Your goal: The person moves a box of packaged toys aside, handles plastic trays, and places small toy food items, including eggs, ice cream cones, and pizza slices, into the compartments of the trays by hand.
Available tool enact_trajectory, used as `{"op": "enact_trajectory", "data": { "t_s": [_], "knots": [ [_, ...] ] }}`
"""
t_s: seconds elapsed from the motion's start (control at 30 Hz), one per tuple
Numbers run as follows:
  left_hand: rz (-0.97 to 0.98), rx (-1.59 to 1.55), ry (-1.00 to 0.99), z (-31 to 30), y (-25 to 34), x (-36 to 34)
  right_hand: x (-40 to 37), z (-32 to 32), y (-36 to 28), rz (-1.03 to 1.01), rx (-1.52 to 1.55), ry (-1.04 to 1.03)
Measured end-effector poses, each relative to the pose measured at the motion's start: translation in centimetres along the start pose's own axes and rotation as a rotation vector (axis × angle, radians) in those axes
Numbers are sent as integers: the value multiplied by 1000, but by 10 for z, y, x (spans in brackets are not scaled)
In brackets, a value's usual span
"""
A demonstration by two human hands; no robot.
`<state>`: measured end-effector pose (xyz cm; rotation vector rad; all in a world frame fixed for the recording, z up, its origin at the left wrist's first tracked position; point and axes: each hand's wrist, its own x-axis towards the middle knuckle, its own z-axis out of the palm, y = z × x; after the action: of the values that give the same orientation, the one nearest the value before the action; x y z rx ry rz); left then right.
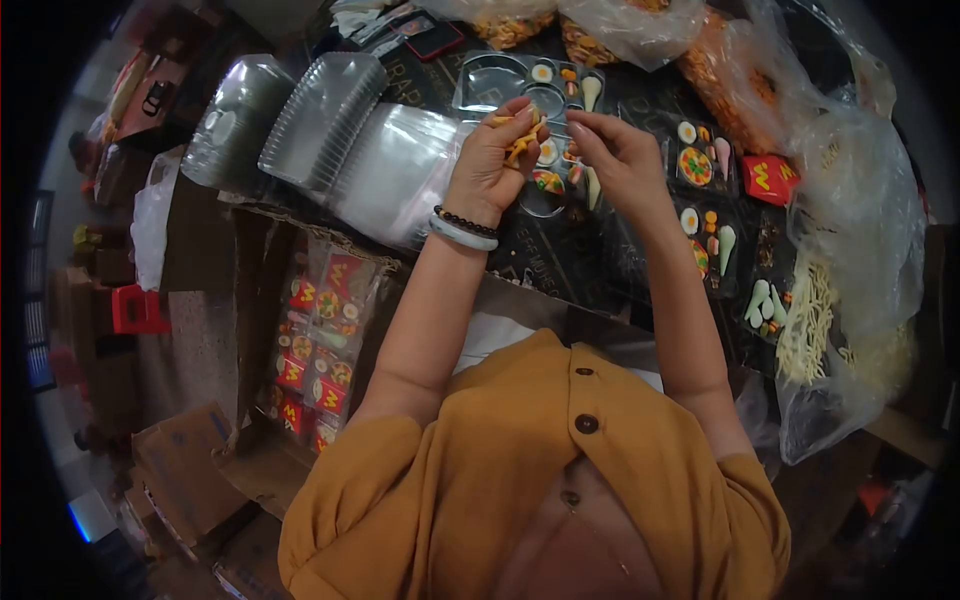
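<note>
My left hand (492, 165), with a dark bead bracelet and a pale bangle at its wrist, is closed around several small yellow-orange plastic pieces (519, 150). Close beside it, my right hand (628, 165) has thumb and fingertips drawn together in a pinch; whatever is in them is too small to make out. Both hands hover over clear plastic trays (497, 72) with moulded compartments. In these lie toy food pieces, including a fried egg (542, 73), a pale green drumstick-shaped piece (591, 93) and a toy pizza (547, 182) partly hidden by my left hand.
Stacked clear plastic lids (325, 120) lie at the left. More filled trays (697, 165), a red toy fries box (769, 180) and loose pale noodle-like strands (808, 325) are at the right. Bags of orange pieces (735, 90) stand behind. A cardboard box (262, 400) holds packed sets below left.
</note>
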<state>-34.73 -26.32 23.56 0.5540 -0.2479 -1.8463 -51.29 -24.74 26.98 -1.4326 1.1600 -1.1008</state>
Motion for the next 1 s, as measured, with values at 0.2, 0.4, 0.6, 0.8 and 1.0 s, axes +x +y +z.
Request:
{"op": "enact_trajectory", "data": {
  "t_s": [0.2,0.4,0.6,0.8,1.0],
  "knots": [
    [-47,261,-59,-15,-3,-16,12,11,5,80,-130,-140],
    [-196,93,-70,-16,-7,-33,5,12,12,47,-20,-140],
    [-111,244,-12,-21,-2,-46,-12,2,18,19,119,-75],
    [124,758,46,-33,-7,-43,-46,10,40,-468,-660,-73],
    [142,932,58,-25,-14,-46,-52,7,40,-520,-862,32]
  ]
}}
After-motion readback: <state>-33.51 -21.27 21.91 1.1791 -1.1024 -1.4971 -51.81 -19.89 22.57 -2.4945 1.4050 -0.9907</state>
